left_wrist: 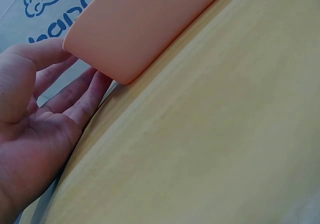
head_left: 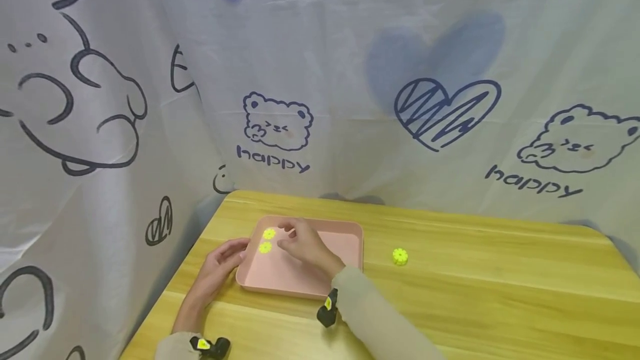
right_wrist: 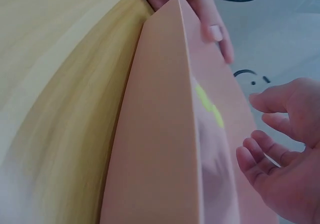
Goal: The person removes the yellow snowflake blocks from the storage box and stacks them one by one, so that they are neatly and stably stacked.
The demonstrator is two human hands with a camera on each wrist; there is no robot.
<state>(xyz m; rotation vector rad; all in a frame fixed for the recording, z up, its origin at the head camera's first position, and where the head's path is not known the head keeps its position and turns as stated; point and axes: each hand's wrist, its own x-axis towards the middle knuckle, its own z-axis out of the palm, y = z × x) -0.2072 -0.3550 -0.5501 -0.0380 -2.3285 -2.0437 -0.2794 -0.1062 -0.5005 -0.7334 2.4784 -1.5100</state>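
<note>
A shallow pink tray [head_left: 305, 291] rests on the wooden table. My left hand [head_left: 220, 263] holds its left wall, thumb at the rim and fingers along the outside; the left wrist view shows this grip at the tray's corner. Two yellow flower-shaped pieces [head_left: 267, 240] lie inside, one behind the other near the left wall. Just right of them, my right hand [head_left: 307, 246] hovers over the tray with loosely bent fingers and nothing between them. In the right wrist view its fingertips [right_wrist: 245, 156] hang above the tray, apart from the yellow pieces.
Another yellow flower-shaped piece [head_left: 400, 256] sits on the table [head_left: 480, 293] to the right of the tray. A pale curtain [head_left: 350, 71] with bear and heart drawings hangs behind the table and along its left side.
</note>
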